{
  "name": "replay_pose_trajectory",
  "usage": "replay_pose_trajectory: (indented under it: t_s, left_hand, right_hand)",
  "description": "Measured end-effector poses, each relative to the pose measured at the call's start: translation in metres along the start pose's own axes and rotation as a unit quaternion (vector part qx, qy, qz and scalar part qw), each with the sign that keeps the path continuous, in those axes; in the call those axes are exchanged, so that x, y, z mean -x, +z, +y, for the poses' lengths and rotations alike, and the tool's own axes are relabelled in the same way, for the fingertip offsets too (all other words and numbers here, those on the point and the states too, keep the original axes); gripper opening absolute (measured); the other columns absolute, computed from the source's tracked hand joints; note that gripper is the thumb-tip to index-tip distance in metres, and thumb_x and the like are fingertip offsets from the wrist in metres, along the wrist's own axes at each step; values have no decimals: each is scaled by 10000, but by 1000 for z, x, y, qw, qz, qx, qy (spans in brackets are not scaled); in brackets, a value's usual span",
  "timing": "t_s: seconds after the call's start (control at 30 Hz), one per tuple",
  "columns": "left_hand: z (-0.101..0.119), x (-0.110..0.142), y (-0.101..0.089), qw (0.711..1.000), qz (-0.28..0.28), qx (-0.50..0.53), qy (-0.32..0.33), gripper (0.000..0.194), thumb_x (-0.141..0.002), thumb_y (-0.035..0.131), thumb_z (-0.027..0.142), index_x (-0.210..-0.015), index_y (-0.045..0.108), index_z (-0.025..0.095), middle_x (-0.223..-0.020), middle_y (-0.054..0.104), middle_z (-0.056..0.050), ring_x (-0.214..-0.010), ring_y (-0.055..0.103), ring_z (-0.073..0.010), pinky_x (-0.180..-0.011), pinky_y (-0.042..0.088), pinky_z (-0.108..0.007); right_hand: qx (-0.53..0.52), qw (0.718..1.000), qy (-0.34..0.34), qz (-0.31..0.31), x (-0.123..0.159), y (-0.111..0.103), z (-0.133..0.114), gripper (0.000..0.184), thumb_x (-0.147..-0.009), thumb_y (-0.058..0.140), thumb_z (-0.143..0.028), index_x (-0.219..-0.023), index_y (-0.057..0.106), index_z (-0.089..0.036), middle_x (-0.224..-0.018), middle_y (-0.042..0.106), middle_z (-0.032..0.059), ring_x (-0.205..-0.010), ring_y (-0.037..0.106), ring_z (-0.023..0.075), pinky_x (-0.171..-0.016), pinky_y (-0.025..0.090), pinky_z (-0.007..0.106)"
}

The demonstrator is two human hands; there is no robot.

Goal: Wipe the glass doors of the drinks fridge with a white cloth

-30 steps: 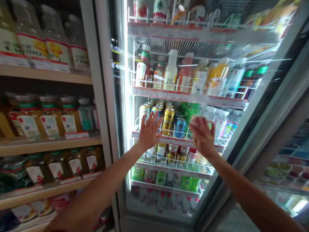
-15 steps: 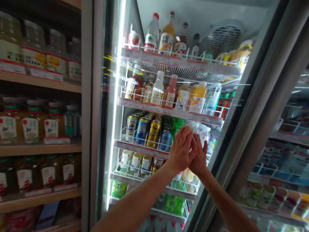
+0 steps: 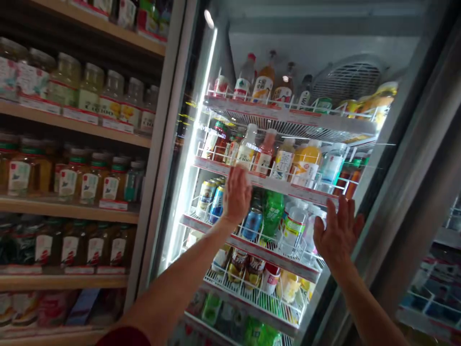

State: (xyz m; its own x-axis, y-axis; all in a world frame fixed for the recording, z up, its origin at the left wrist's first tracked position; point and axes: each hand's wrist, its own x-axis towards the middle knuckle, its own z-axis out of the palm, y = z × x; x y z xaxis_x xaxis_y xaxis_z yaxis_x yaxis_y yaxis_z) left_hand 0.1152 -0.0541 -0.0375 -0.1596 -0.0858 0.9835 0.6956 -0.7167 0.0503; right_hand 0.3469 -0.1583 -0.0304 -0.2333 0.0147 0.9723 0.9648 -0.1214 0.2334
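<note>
A lit drinks fridge (image 3: 360,126) with a glass front stands before me. My left hand (image 3: 236,196) is raised flat with its fingers stretched upward, in front of the beer cans and the shelf edge above them. Farther right, my right hand (image 3: 337,230) is up with its fingers spread, near the fridge's right frame. Neither holds anything. Whether the palms touch the glass I cannot tell. Between the hands show a green bottle (image 3: 272,214), a blue can (image 3: 253,221) and a clear bottle with a yellow-green label (image 3: 294,226).
Wooden shelves (image 3: 77,124) with rows of juice bottles stand on the left. Inside the fridge, upper racks hold an orange juice bottle (image 3: 308,161) and a red-pink bottle (image 3: 265,151). A metal frame (image 3: 406,192) runs along the right, with another stocked cooler beyond it.
My hands were together in front of the bottles. They have moved apart, the left one to the left and the right one to the right. The view has shifted left.
</note>
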Motion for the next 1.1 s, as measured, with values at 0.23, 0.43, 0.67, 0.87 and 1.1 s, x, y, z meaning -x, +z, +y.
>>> replay_pose_trajectory:
  t_s: [0.23, 0.43, 0.67, 0.87, 1.1]
  left_hand:
    - [14, 13, 5, 981, -63, 22, 181, 603, -883, 362, 208, -1424, 95, 195, -1413, 368, -59, -1344, 244, -187, -1062, 367, -350]
    - [-16, 8, -5, 997, -25, -1, 76, 628, -897, 327, 206, -1426, -9, 182, -1453, 279, -87, -1363, 182, -221, -1088, 330, -402]
    - [-86, 21, -32, 999, -10, -10, 43, 567, -901, 324, 209, -1420, 98, 189, -1480, 221, -75, -1371, 144, -198, -1113, 289, -385]
    - [-109, 62, -52, 984, -68, 6, 166, 613, -880, 377, 190, -1419, 88, 171, -1476, 235, -78, -1362, 182, -187, -1096, 324, -349]
    - [-152, 53, -66, 1000, 24, -20, 5, 586, -888, 340, 179, -1420, 96, 161, -1494, 152, -109, -1372, 135, -238, -1101, 298, -434]
  right_hand:
    - [17, 1000, -17, -12, 4, 0, 0, 542, -842, 458, -304, -1360, 353, -184, -1446, 304, 142, -1330, 266, 329, -1051, 171, 575]
    - [-13, 999, -37, -16, -16, 8, -26, 541, -851, 429, -302, -1370, 335, -184, -1469, 248, 137, -1339, 237, 338, -1049, 155, 591]
    - [-29, 999, -27, -31, -32, 20, -61, 550, -841, 448, -299, -1375, 339, -221, -1465, 266, 125, -1332, 244, 359, -1052, 132, 611]
    - [-23, 997, 44, -57, -25, 13, -70, 547, -812, 475, -272, -1350, 383, -234, -1476, 258, 61, -1368, 182, 275, -1113, 88, 507]
    - [-19, 995, 86, -39, -17, 13, -86, 571, -779, 445, -187, -1345, 389, -242, -1469, 276, 55, -1368, 188, 259, -1101, 83, 529]
